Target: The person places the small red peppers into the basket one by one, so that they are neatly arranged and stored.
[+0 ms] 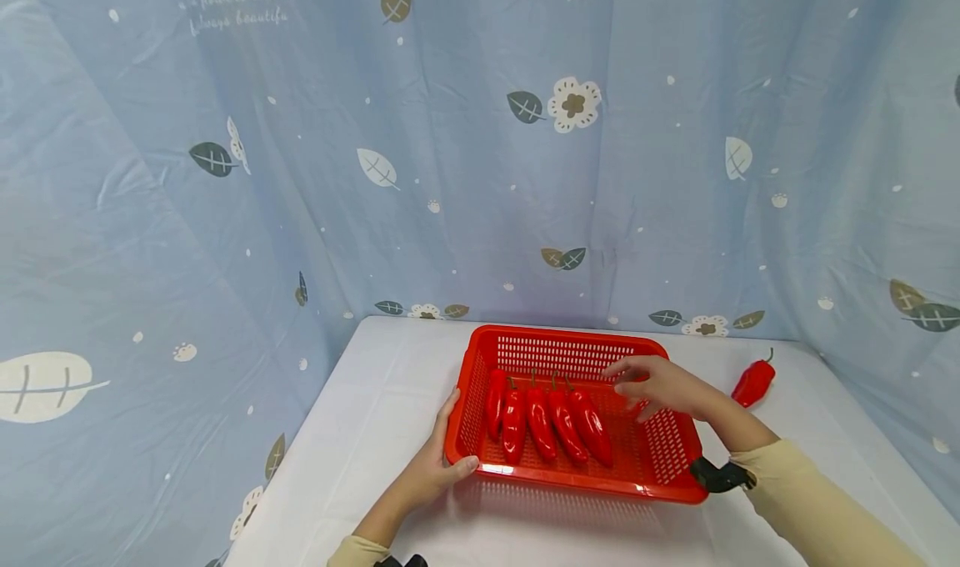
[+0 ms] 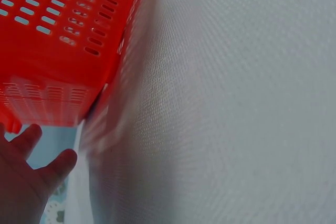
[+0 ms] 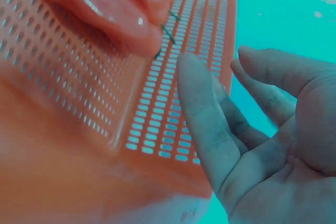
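Note:
A red plastic basket (image 1: 570, 481) with slotted walls stands on the white tabletop. Several shiny red chili peppers (image 1: 539, 425) lie side by side in its left and middle part, stems mostly towards the back wall. At the basket's left front corner is my left hand (image 1: 431, 467), fingers stretched along the left side and thumb by the front rim; the left wrist view shows its spread fingers (image 2: 59, 167) beside the basket wall. My right hand (image 1: 663, 383) hovers over the basket's right end, empty, with fingers apart and loosely bent. Peppers (image 3: 113, 14) also appear beyond its fingertips.
One more red pepper (image 1: 753, 382) lies on the white tablecloth (image 1: 360, 408), right of the basket and behind the right forearm. A blue patterned curtain (image 1: 465, 175) hangs behind the table and along its sides.

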The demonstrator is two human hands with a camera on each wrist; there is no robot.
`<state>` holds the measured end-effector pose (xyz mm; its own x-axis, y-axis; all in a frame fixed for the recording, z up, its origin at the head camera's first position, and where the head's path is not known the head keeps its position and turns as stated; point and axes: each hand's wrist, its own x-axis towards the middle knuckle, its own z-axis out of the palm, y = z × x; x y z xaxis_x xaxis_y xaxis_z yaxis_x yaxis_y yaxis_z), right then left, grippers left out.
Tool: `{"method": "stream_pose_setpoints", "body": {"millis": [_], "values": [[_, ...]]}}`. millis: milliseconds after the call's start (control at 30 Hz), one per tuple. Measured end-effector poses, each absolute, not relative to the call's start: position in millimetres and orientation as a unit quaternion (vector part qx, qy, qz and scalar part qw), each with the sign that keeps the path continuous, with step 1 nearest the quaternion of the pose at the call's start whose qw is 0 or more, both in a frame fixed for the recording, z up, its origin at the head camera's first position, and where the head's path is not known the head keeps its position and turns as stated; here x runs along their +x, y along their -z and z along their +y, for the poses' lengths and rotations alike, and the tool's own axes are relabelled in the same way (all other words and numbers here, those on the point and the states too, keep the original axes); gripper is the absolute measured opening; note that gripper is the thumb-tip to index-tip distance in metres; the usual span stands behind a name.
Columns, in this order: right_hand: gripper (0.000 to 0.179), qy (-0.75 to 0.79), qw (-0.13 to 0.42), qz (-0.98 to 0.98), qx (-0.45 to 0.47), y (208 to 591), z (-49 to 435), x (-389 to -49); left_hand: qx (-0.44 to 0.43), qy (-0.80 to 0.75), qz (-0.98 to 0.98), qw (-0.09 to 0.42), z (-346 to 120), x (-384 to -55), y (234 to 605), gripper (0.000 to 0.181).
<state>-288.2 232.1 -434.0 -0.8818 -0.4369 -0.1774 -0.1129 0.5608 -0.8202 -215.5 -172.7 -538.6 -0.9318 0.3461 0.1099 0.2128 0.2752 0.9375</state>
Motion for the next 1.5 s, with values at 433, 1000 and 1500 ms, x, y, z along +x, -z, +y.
{"method": "stream_pose_setpoints", "body": {"millis": [433, 1000, 1500], "values": [[0.043, 0.441, 0.158, 0.872, -0.143, 431, 254, -283, 0.179, -0.577, 0.794, 0.065, -173, -216, 538, 0.104], [0.045, 0.45, 0.101, 0.881, -0.104, 429, 280, -275, 0.182, -0.577, 0.794, 0.057, -173, -216, 539, 0.103], [0.048, 0.446, 0.056, 0.89, -0.079, 437, 308, -275, 0.183, -0.577, 0.794, 0.059, -172, -215, 537, 0.103]]}}
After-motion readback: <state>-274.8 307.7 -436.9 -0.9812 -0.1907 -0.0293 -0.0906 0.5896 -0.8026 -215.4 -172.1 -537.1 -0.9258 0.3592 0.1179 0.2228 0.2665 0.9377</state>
